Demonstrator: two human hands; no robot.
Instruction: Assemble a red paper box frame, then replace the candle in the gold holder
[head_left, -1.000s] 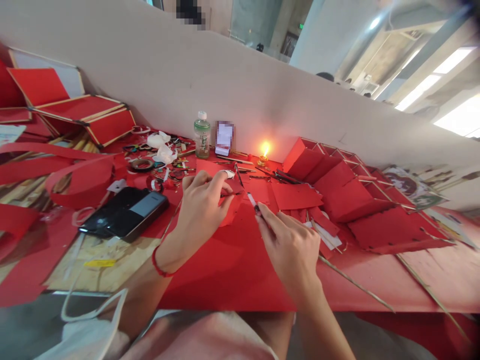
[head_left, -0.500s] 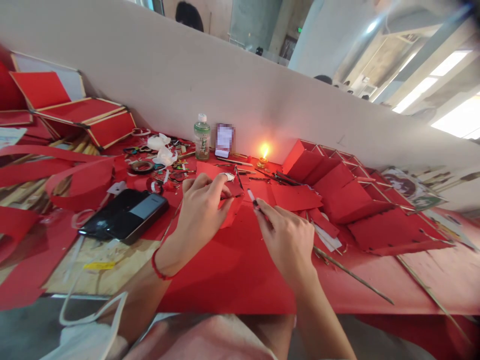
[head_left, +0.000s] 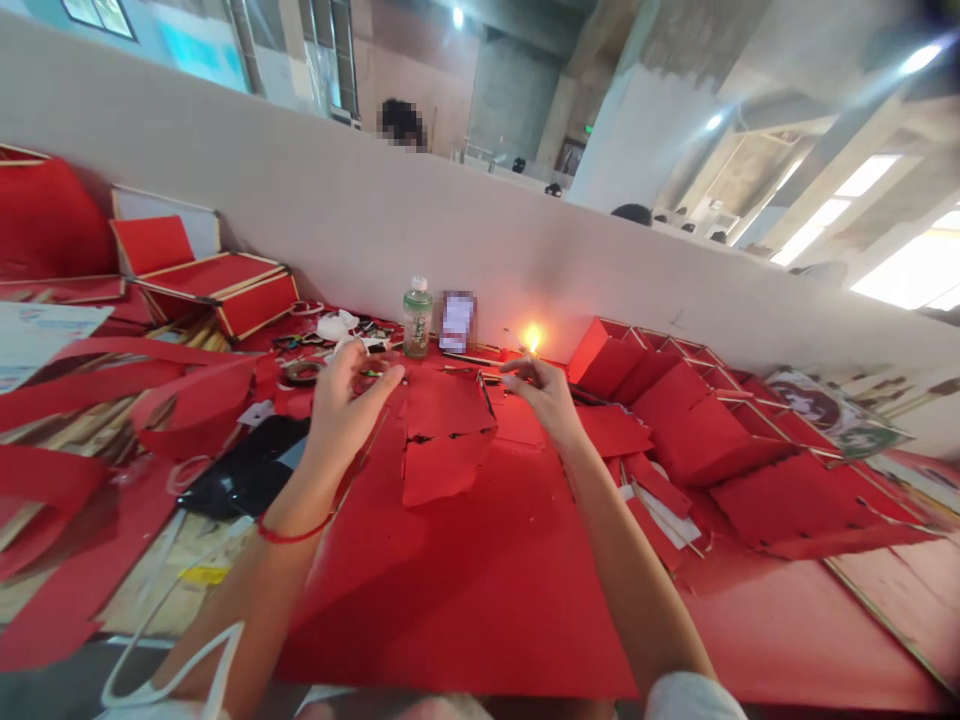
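Red paper covers the long table (head_left: 465,600), with a low white partition (head_left: 300,200) running behind it. What's stacked on the right?

Red panels on thin bamboo frames (head_left: 697,410), propped at an angle. More sit far left (head_left: 217,290), and a black phone (head_left: 247,470) lies closer in.

And the hands?

Both have lifted off the paper since a moment ago. The left hand (head_left: 349,410) hangs in the air, fingers curled and apart, nothing visible in them. The right hand (head_left: 544,395) has its fingertips drawn together just beside the candle flame; whether something thin sits between them, I can't tell.

Where's the work itself?

Cut red paper pieces (head_left: 446,440) lie flat between the hands, touched by neither, so handling has paused.

Containers?

A plastic bottle (head_left: 418,325) stands by the partition with liquid inside, and a small cup candle (head_left: 531,348) burns to its right.
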